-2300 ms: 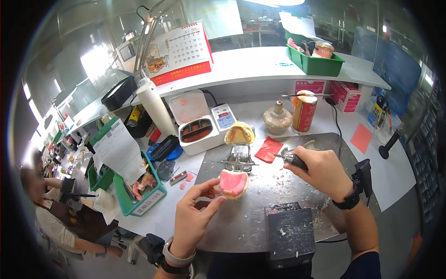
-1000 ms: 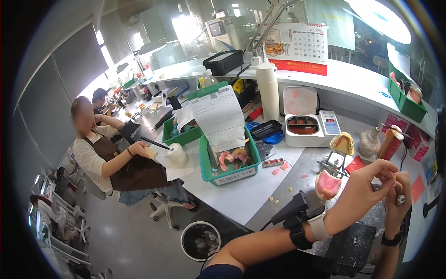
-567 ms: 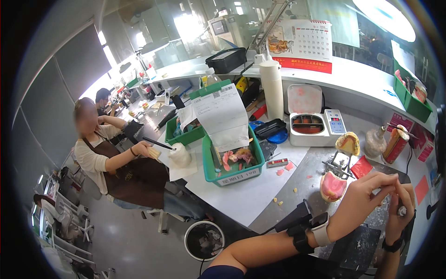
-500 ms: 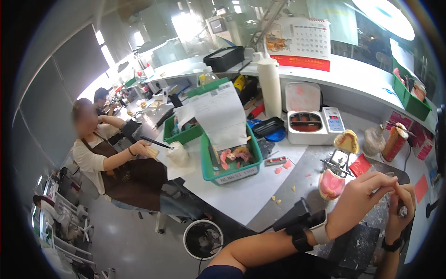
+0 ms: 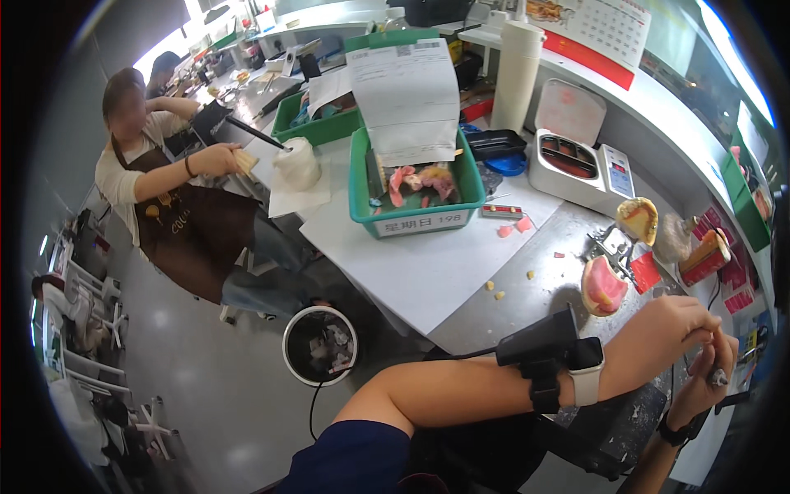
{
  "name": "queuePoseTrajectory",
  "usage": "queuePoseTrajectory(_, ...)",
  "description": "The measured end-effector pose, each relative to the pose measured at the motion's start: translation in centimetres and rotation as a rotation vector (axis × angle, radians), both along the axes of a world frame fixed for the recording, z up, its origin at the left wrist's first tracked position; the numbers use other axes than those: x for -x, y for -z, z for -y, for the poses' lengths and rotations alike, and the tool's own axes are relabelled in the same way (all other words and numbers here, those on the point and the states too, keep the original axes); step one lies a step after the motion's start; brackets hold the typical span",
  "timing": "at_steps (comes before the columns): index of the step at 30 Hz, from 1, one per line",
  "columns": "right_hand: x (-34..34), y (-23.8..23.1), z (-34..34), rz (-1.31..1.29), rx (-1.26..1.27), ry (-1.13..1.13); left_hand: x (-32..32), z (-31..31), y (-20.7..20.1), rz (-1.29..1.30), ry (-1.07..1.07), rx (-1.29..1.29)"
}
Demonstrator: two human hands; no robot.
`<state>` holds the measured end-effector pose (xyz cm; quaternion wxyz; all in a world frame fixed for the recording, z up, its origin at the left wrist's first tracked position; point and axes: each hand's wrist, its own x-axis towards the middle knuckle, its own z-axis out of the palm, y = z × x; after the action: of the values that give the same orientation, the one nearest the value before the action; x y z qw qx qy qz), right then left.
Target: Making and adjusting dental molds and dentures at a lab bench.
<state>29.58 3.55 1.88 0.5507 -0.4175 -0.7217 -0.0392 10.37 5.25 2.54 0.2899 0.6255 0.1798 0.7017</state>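
Both hands are together, right of and nearer than the metal articulator. Left hand: fingers drawn in at the right hand's fingertips; whether they grip anything cannot be determined. Right hand: curled around a metal-ended tool, mostly concealed. Dental model: left of both hands, at the articulator's near side; pink, glossy, cream-edged.
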Motion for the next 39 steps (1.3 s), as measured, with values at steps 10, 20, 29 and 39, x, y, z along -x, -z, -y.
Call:
queuePoseTrajectory(10, 0.2, 0.9, -0.3, -0.053, -0.108, -0.16, 1.5, 1.4, -0.4, -0.052, -0.059, 0.013)
queuePoseTrajectory(20, 2.3, -3.2, -1.3, 0.205, 0.075, -0.248, 3.7, 1.7, -2.5, -0.251, 0.211, 0.376)
queuePoseTrajectory(29, 0.4, -2.9, 0.0, 0.228, 0.231, -0.167, 1.6, 2.7, -3.0, -0.172, 0.318, 0.583)
queuePoseTrajectory(39, 1.7, -1.1, -1.9, 0.273, 0.143, -0.176, 3.7, 1.8, -2.4, -0.297, 0.213, 0.461)
